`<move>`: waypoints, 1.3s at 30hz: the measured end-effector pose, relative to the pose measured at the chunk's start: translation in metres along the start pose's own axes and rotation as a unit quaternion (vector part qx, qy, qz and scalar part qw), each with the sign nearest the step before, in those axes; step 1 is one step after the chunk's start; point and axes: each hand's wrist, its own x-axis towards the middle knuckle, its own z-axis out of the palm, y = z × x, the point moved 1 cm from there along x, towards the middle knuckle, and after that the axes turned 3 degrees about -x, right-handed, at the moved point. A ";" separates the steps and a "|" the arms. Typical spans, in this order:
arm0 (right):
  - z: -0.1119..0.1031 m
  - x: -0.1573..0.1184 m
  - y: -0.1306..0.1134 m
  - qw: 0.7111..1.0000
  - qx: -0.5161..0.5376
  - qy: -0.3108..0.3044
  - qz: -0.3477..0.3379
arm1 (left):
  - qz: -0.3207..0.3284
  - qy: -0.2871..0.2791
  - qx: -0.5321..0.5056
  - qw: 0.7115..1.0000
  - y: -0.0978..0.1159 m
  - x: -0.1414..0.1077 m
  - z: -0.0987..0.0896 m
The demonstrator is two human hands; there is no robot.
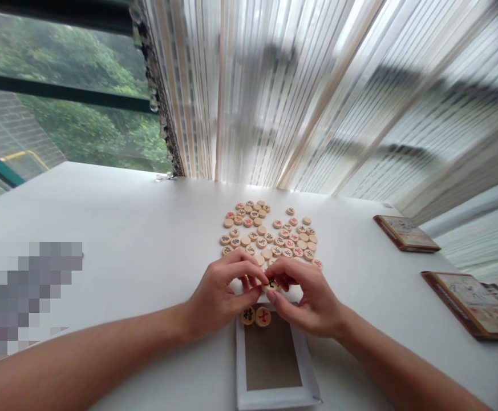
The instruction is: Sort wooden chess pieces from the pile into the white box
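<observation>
Above the far end of a shallow white box, my left hand and my right hand meet at one round wooden Chinese chess piece with a black character. Thumb and fingers of my right hand pinch it from the right. The left fingertips close on its left edge and partly hide it. Inside the box's far left corner, a piece with a black character lies beside one with a red character. Just beyond my hands spread many loose chess pieces, some face up, others blank side up.
The white table reaches back to a striped curtain and a window. Two flat brown-edged boxes with pictured lids lie at the right. A blurred-out patch covers something on the left.
</observation>
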 end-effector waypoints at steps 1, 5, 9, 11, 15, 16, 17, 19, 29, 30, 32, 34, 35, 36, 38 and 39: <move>-0.003 0.001 -0.002 1.000 -0.005 -0.014 0.001 | 0.002 -0.001 0.002 1.000 0.000 0.000 0.000; -0.015 0.001 -0.008 0.997 -0.022 -0.069 0.015 | 0.020 -0.016 0.009 1.000 0.000 -0.002 0.000; -0.027 -0.002 -0.012 0.994 -0.055 -0.088 0.032 | 0.023 -0.025 0.009 0.999 0.003 -0.001 0.001; -0.036 -0.002 -0.013 0.993 -0.074 -0.086 0.036 | 0.004 -0.013 0.011 1.000 0.002 -0.001 0.000; -0.054 -0.003 -0.015 0.989 -0.105 -0.093 0.033 | -0.067 0.013 0.011 0.998 -0.004 -0.002 -0.001; -0.057 -0.004 -0.014 0.989 -0.109 -0.094 0.034 | -0.081 0.016 0.006 0.997 -0.006 -0.002 -0.001; -0.059 -0.006 -0.013 0.989 -0.109 -0.092 0.036 | -0.091 0.018 0.000 0.996 -0.007 -0.002 -0.001; -0.058 -0.012 -0.010 0.990 -0.104 -0.083 0.044 | -0.103 0.021 -0.010 0.994 -0.009 -0.002 -0.001; -0.034 -0.034 -0.010 0.987 -0.084 -0.138 0.023 | -0.127 0.024 -0.041 0.991 -0.009 -0.001 0.000; -0.032 -0.035 -0.012 0.986 -0.087 -0.140 0.017 | -0.128 0.024 -0.044 0.991 -0.008 -0.001 0.000; -0.028 -0.035 -0.014 0.985 -0.095 -0.144 0.007 | -0.128 0.024 -0.051 0.990 -0.007 0.000 0.000; -0.025 -0.036 -0.016 0.983 -0.101 -0.151 0.000 | -0.129 0.024 -0.054 0.990 -0.007 0.000 0.000; -0.024 -0.036 -0.016 0.982 -0.105 -0.154 -0.002 | -0.128 0.024 -0.054 0.990 -0.006 0.000 0.000; -0.023 -0.036 -0.016 0.981 -0.110 -0.157 -0.005 | -0.127 0.024 -0.052 0.990 -0.006 0.000 0.000; -0.022 -0.036 -0.015 0.979 -0.121 -0.163 -0.006 | -0.125 0.025 -0.046 0.991 -0.006 0.000 0.000; -0.021 -0.037 -0.014 0.978 -0.125 -0.165 -0.008 | -0.124 0.024 -0.044 0.991 -0.006 0.000 0.000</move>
